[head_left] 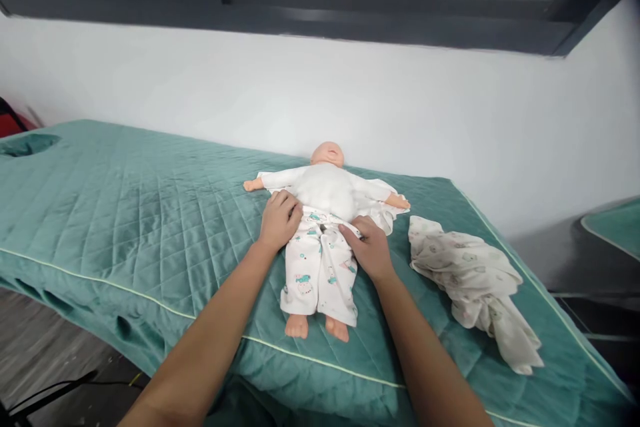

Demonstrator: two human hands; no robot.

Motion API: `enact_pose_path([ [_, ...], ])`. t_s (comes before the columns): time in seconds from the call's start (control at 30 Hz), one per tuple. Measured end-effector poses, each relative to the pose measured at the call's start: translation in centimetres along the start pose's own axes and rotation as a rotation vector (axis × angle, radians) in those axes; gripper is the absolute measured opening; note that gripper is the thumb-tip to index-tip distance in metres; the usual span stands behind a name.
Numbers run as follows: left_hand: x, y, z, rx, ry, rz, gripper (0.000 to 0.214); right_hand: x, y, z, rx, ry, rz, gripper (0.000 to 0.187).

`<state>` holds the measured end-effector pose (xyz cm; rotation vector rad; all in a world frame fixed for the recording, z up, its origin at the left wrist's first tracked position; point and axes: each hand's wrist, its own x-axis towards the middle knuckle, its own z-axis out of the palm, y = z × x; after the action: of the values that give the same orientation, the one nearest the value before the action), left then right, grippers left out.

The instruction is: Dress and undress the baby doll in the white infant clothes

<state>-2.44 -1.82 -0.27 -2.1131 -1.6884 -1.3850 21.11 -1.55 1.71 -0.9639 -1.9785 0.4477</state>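
Observation:
A baby doll (329,154) lies on its back on the green bed, head toward the wall and bare feet toward me. Its cloth torso (325,188) is white, with both arms spread wide. White baby pants (303,267) with a teal print cover its legs up to the waist. My left hand (281,217) is closed at the waistband on the left side. At the right side of the waistband, my right hand (369,243) grips the pants with the thumb on top. A white garment (383,219) is spread beneath the doll's back and arms.
A crumpled printed white cloth (470,273) lies on the quilted green bed cover (150,213) at the right. Behind the bed stand a white wall (250,87) and a dark-framed barred window (350,10). A face hole (30,144) is at the bed's far left.

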Motion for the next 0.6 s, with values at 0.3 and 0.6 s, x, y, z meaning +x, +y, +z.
enact_pose_path([
  [0.3, -0.4, 0.2, 0.0, -0.116, 0.026, -0.095, 0.022, -0.2, 0.9, 0.4, 0.021, 0.014, 0.07, 0.04],
  [0.6, -2.8, 2.3, -1.8, -0.124, 0.037, -0.173, 0.029, 0.0, 1.0, 0.4, -0.009, 0.029, 0.033, 0.043],
])
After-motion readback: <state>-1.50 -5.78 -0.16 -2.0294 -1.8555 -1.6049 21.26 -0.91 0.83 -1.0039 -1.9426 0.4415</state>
